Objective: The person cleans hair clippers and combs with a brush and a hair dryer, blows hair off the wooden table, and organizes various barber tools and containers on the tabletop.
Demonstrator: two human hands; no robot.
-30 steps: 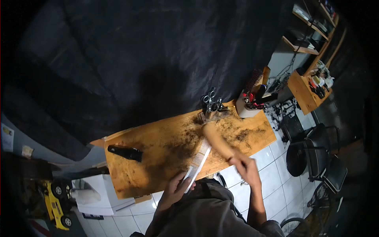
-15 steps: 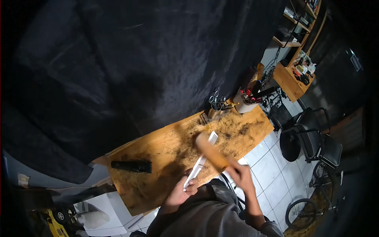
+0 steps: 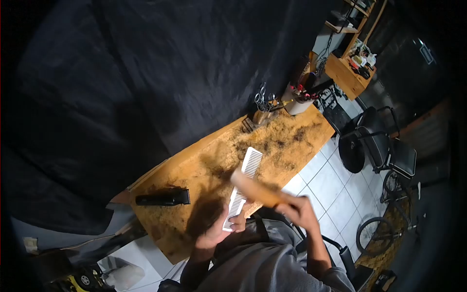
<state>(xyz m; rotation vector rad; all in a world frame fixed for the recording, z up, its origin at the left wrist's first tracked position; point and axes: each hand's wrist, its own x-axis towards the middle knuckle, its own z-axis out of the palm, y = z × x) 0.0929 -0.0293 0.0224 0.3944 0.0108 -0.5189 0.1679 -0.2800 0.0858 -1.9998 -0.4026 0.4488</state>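
- The white comb [image 3: 251, 163] slanted through the frame's centre, its lower end gripped in the left hand [image 3: 219, 231].
- The right hand [image 3: 299, 212], right of centre, was clamped on a blurred tan brush-like tool [image 3: 260, 191].
- That tool had shifted from the comb's top end to across its middle — seemingly, the brushing had worked downward; blur hid any contact.

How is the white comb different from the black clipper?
The comb is white; the clipper is black. The comb is in the left hand, while the clipper lies on the table. The comb is flat with a row of teeth; the clipper looks chunkier. Both are longer than they are wide.
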